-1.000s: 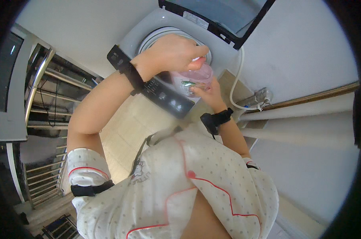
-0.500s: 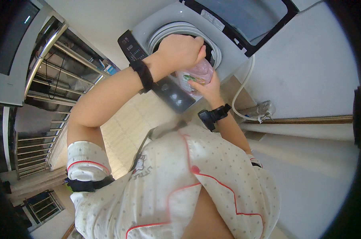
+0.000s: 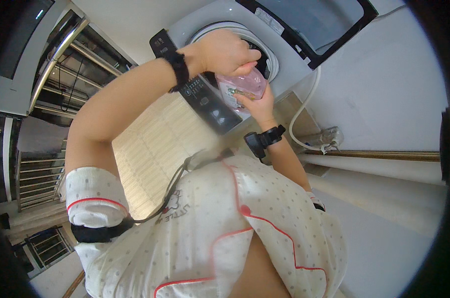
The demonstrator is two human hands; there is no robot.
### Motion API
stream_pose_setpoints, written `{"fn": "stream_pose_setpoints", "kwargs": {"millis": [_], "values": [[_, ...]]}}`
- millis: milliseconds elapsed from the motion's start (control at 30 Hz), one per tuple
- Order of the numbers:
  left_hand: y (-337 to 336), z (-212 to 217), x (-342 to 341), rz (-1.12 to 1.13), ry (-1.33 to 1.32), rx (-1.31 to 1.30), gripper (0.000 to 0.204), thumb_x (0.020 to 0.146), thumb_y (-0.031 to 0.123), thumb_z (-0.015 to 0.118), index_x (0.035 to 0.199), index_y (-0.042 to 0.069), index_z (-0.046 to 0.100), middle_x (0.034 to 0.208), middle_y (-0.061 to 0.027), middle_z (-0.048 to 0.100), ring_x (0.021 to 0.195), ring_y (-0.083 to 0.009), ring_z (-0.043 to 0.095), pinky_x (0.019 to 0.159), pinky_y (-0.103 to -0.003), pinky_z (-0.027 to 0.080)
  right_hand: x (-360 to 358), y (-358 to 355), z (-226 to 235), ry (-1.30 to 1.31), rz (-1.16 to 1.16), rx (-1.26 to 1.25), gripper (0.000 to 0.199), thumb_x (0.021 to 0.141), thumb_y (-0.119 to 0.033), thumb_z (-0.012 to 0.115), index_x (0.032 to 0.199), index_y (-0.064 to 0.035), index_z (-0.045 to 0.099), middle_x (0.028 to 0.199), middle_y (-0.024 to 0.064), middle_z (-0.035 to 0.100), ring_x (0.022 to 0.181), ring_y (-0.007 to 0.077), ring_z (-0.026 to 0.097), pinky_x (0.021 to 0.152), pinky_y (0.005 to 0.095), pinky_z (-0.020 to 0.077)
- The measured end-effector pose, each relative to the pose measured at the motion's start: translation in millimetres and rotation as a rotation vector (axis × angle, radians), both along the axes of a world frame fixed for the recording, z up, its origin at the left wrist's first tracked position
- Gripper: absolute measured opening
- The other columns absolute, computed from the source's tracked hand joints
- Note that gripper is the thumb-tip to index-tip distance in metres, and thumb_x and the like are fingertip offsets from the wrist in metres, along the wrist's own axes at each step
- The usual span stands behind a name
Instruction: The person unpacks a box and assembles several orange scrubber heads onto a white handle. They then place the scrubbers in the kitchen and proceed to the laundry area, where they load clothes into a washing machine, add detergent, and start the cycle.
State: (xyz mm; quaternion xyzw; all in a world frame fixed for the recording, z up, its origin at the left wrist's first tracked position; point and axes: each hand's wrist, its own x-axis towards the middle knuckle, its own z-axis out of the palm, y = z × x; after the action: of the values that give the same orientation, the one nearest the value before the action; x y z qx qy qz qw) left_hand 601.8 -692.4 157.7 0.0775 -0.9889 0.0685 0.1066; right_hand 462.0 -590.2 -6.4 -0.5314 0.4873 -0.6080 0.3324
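Note:
A pink, see-through plastic pouch (image 3: pixel 253 84) with a pale label is held over the open tub of a top-loading washing machine (image 3: pixel 289 79). My right hand (image 3: pixel 261 107) grips its lower right side, the thumb lying across the label. At the pouch's upper end my left hand (image 3: pixel 227 53) is closed in a fist, back of the hand upward. Its fingers seem to pinch the top of the pouch, but the hand covers what exactly they hold. Below the left wrist runs the machine's dark control panel (image 3: pixel 205 102).
The washer's dark-framed glass lid (image 3: pixel 317 22) stands raised at the upper right. A pale hose (image 3: pixel 295 119) curves down beside the right wall. To the left is a metal railing (image 3: pixel 61 57). Light tiled floor (image 3: pixel 145 144) lies below the left forearm.
My left fist has shifted slightly up and left, and its elbow has swung outward to the left. My right hand keeps its grip on the pouch. More of the control panel shows.

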Motion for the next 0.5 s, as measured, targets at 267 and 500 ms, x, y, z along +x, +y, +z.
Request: {"fn": "stream_pose_setpoints", "kwargs": {"millis": [267, 500], "values": [[32, 0, -7, 0.375, 0.073, 0.065, 0.019, 0.079, 0.027, 0.048, 0.081, 0.009, 0.054, 0.065, -0.0131, 0.059, 0.063, -0.0339, 0.059, 0.052, -0.045, 0.046, 15, 6, 4, 0.053, -0.168, 0.03, 0.064, 0.06, -0.015, 0.081, 0.111, 0.0007, 0.047, 0.103, 0.0102, 0.058, 0.093, 0.0183, 0.057, 0.079, 0.031, 0.0461], [40, -26, 4, 0.556, 0.506, 0.41, 0.046, 0.075, 0.044, 0.061, 0.099, 0.005, 0.053, 0.089, -0.0167, 0.058, 0.083, -0.0335, 0.057, 0.071, -0.038, 0.047, 29, 12, 14, -0.064, -0.183, -0.042, 0.06, 0.066, -0.014, 0.078, 0.113, 0.001, 0.044, 0.108, 0.0126, 0.055, 0.092, 0.0196, 0.056, 0.08, 0.0312, 0.0456]]}}
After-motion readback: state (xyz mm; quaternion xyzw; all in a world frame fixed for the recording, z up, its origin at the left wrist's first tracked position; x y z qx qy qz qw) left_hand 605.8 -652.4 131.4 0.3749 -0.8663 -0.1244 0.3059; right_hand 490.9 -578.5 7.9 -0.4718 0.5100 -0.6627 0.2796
